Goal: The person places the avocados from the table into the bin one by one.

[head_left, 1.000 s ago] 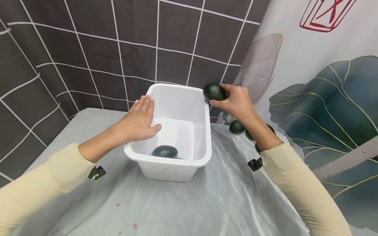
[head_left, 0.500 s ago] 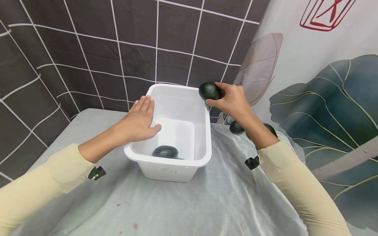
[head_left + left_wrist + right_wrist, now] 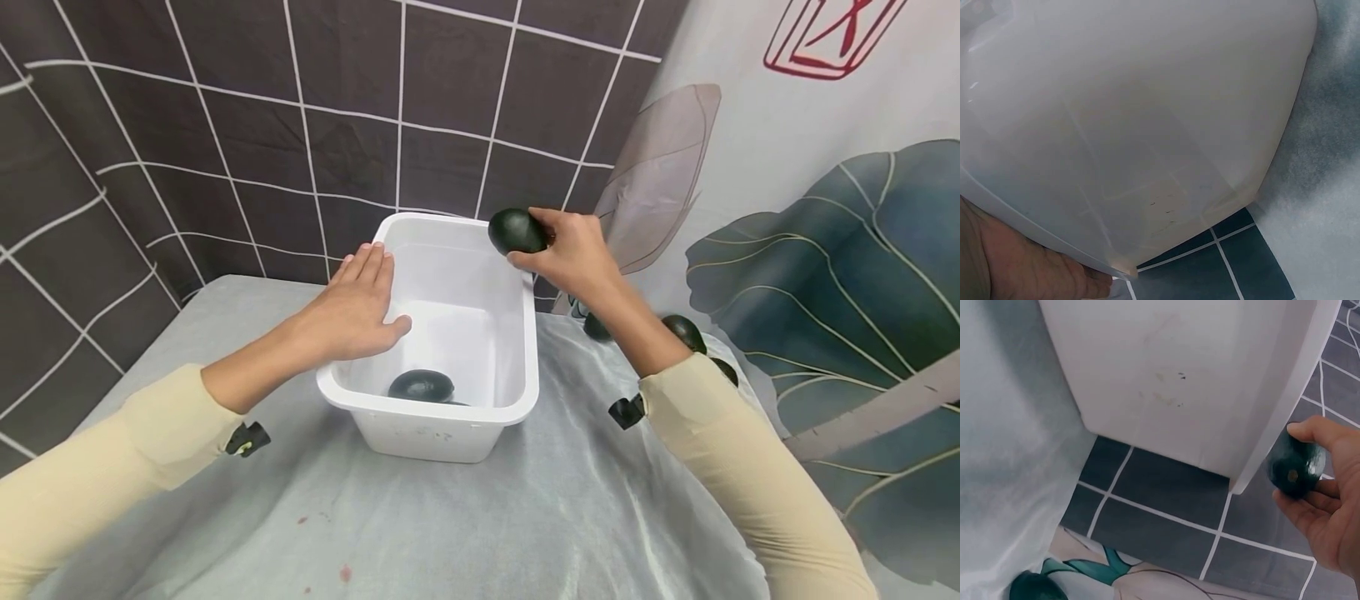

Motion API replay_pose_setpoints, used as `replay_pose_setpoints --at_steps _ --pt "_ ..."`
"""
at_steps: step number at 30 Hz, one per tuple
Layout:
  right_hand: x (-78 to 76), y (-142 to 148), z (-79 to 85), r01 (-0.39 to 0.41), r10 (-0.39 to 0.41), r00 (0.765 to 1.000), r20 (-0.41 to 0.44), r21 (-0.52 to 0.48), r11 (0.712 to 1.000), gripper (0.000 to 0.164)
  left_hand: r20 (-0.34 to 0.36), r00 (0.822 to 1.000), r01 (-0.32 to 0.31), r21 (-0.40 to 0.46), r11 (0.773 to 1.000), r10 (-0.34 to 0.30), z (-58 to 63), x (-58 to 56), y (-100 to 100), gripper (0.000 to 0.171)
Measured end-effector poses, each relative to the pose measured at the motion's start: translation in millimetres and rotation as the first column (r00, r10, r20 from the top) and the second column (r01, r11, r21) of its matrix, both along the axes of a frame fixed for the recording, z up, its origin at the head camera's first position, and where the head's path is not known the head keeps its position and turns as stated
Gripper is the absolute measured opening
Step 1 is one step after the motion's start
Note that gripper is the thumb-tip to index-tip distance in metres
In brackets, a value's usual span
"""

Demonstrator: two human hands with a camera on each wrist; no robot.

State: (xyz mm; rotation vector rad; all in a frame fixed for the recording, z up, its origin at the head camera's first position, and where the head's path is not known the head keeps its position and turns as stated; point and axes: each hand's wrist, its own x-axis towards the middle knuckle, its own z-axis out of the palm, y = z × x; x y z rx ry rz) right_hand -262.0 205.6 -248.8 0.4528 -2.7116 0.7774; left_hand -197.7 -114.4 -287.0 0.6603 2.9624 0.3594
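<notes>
My right hand [image 3: 576, 258] pinches a dark green avocado [image 3: 517, 231] between thumb and fingers, over the far right corner of a white plastic tub [image 3: 431, 435]. In the right wrist view the brown stem end of this avocado [image 3: 1294, 464] shows beside the tub's wall. My left hand [image 3: 348, 312] rests on the tub's left rim, fingers straight, thumb reaching over the inside. Another avocado [image 3: 421, 386] lies in the tub near its front wall, which partly hides a dark shape beside it. The left wrist view is mostly filled by the tub's outer wall [image 3: 1147, 125].
Several more avocados [image 3: 683, 333] lie at the right edge of the table, partly hidden by my right arm. A grey cloth [image 3: 420, 533] covers the table. Behind the tub hangs a dark backdrop [image 3: 345, 150] with white grid lines, and a leaf-patterned one [image 3: 832, 333] is at right.
My right hand has moved slightly left with the avocado, from beside the right rim to over the tub's corner. The left hand and tub have stayed in place.
</notes>
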Motion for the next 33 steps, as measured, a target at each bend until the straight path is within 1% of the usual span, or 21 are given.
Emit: replay_pose_setpoints --at_steps 6,11,17,24,33 --pt "-0.5 -8 -2.8 -0.005 0.005 1.000 0.008 -0.008 1.000 0.074 0.004 1.000 0.000 -0.004 1.000 0.000 0.1 -0.5 0 0.097" --pt "-0.3 -15 -5.8 -0.014 0.013 1.000 0.021 0.009 1.000 0.072 0.005 1.000 -0.001 -0.006 1.000 0.001 0.2 -0.6 0 0.097" --pt "1.1 -20 -9.4 -0.013 0.012 0.999 0.052 0.018 1.000 0.074 0.004 1.000 0.000 -0.003 1.000 0.000 0.3 -0.2 0 0.097" --pt "0.0 -18 -11.4 0.007 -0.005 0.997 0.080 -0.024 1.000 0.068 -0.002 1.000 0.002 -0.005 1.000 -0.002 0.3 -0.7 0 0.097" --pt "2.1 -12 -12.6 0.000 0.004 0.996 0.090 -0.045 0.999 0.069 0.007 1.000 -0.002 -0.001 1.000 0.002 -0.3 -0.3 0 0.097"
